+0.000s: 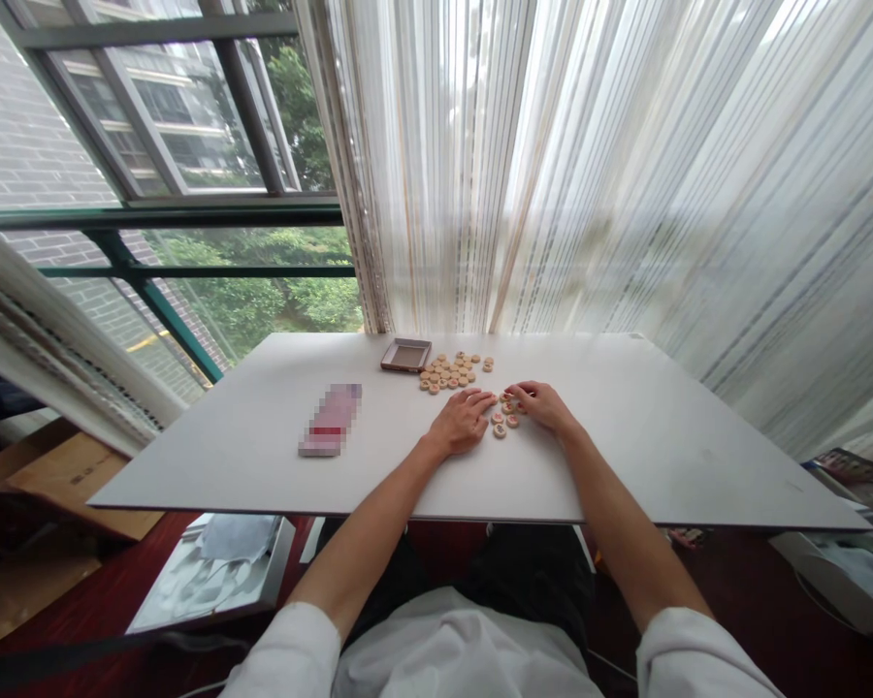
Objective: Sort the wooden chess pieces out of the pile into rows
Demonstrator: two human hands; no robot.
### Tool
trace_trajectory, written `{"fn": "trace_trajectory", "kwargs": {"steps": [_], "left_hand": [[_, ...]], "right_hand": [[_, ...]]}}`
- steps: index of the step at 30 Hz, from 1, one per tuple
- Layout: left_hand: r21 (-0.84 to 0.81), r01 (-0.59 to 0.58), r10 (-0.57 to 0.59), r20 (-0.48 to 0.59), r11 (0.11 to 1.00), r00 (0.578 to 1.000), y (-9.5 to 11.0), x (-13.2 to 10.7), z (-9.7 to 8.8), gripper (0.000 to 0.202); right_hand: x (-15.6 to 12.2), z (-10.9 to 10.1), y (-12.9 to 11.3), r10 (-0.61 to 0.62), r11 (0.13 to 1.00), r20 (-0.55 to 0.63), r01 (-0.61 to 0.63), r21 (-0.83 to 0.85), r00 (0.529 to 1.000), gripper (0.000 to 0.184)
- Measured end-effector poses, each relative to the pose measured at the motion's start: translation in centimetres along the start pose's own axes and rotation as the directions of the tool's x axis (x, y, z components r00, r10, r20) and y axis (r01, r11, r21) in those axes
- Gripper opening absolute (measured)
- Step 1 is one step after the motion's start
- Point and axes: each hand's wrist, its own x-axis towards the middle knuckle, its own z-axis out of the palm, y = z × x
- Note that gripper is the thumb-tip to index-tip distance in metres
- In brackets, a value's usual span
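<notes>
Round wooden Chinese chess pieces (499, 430) lie in a small loose group on the white table, between my two hands. My left hand (460, 423) rests at the left side of this group, palm down, its fingers stretched toward the pieces and touching the nearest ones. From the right, my right hand (544, 403) reaches in with bent fingers, its fingertips closed at a piece (507, 396) at the back of the group. Its palm and part of the grip are hidden. A larger cluster of pieces (447, 372) lies farther back, left of the hands.
A shallow open box (406, 355) stands at the table's back, beside the larger cluster. A blurred pinkish flat object (332, 420) lies on the left of the white table (262, 485). Sheer curtains (553, 174) hang behind; cardboard boxes (80, 485) stand at floor level on the left.
</notes>
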Motion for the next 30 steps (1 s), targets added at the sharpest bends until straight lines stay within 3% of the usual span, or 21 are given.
{"fn": "trace_trajectory", "kwargs": {"steps": [9,17,21,25,30], "left_hand": [[0.200,0.023,-0.047,0.115,0.980,0.992,0.2,0.2,0.0,0.051],[0.199,0.040,-0.062,0.105,0.979,0.993,0.1,0.1,0.1,0.051],[0.197,0.048,-0.069,0.100,0.979,0.993,0.2,0.2,0.1,0.051],[0.186,0.065,-0.079,0.066,0.980,0.995,0.4,0.1,-0.1,0.051],[0.167,0.165,-0.158,-0.053,0.972,0.986,0.7,-0.2,-0.3,0.042]], "right_hand": [[-0.4,-0.4,-0.4,-0.022,0.995,0.049,0.026,-0.095,0.999,0.037],[-0.3,-0.7,0.0,-0.015,0.996,-0.009,0.014,-0.085,1.000,0.034],[-0.6,-1.5,0.7,0.011,0.998,0.024,-0.009,-0.060,1.000,0.030],[-0.9,-2.1,0.9,0.032,0.999,0.068,-0.030,-0.037,0.997,0.031],[-1.4,-2.7,0.5,0.063,0.997,0.118,-0.058,-0.041,0.991,0.034]]}}
